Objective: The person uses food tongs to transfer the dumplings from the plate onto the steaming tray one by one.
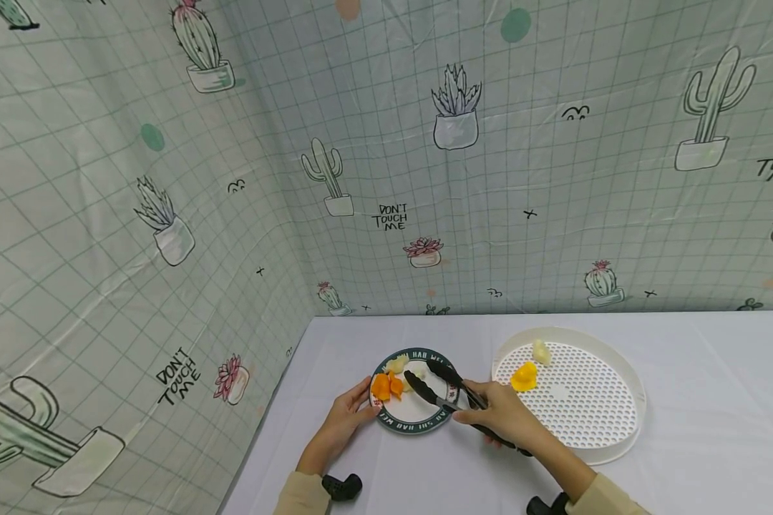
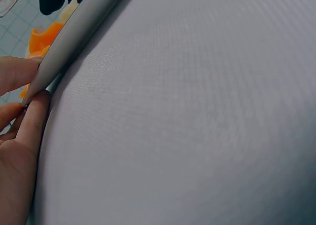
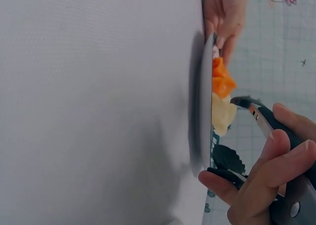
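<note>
A round plate (image 1: pixel 419 427) with a dark green lettered rim lies on the white table. On it are orange food pieces (image 1: pixel 386 387) at the left and pale yellow pieces (image 1: pixel 396 365) at the back. My left hand (image 1: pixel 344 422) pinches the plate's left rim, seen edge-on as the plate rim (image 2: pixel 74 37) in the left wrist view. My right hand (image 1: pixel 502 418) grips black tongs (image 1: pixel 439 390), whose two spread tips hang over the plate's middle with nothing between them. The right wrist view shows the plate edge (image 3: pixel 205 101), the orange pieces (image 3: pixel 222 79) and the tongs (image 3: pixel 256 111).
A white perforated round tray (image 1: pixel 580 411) sits right of the plate and holds a yellow piece (image 1: pixel 524 377) and a pale piece (image 1: pixel 541 352). Cactus-print sheeting (image 1: pixel 425 179) walls the table at the back and left. The white tablecloth (image 1: pixel 715 400) stretches to the right.
</note>
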Available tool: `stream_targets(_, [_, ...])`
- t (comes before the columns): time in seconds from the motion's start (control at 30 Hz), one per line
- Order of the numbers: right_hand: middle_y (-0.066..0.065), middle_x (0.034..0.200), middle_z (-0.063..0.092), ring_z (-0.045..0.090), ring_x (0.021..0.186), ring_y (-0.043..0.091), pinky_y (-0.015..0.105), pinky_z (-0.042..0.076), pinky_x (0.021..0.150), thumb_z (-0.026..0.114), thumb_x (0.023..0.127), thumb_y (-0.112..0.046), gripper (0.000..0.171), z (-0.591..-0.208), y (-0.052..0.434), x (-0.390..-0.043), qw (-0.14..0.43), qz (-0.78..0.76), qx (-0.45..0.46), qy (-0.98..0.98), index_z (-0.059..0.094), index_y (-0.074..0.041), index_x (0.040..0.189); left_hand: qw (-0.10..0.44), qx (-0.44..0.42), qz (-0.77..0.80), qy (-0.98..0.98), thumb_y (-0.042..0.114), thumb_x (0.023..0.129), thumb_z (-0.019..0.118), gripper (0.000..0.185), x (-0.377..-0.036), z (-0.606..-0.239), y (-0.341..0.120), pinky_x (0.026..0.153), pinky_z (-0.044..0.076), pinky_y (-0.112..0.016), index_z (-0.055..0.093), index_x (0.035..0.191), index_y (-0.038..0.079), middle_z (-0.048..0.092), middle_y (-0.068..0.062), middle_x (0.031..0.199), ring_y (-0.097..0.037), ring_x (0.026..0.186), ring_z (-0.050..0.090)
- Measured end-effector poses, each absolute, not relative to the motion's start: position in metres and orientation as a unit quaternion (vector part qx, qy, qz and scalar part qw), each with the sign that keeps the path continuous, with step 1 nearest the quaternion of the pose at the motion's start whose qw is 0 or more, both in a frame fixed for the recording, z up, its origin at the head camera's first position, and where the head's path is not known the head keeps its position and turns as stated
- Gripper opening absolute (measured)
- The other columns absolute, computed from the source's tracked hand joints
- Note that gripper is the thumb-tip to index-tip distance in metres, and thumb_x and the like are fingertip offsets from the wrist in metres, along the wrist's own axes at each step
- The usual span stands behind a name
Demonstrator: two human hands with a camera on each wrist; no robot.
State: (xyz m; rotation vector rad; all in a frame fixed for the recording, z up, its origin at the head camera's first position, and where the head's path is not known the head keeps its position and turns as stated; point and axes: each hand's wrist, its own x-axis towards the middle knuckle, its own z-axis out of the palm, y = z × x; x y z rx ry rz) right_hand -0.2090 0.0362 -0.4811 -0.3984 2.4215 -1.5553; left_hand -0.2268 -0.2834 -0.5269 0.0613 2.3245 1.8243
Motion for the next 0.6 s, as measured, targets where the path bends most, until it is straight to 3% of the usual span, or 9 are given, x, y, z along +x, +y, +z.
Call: stream_targets(0.6, [0.003, 0.047, 0.051, 0.045, 0.034, 0.010, 0.029, 0.046, 0.033, 0.080, 0.085, -0.027, 0.076, -0.488, 0.024, -0.203, 0.114, -0.519, -0.149, 0.834, 0.046, 0.009, 0.143, 0.095, 0.027, 0.628, 0.772, 0.004, 0.093, 0.068, 0.073, -0.228, -0.531, -0.285, 0.114, 0.027, -0.038, 0.028, 0.152, -0.008, 0.026, -0.024, 0.159, -0.037, 0.146, 0.027])
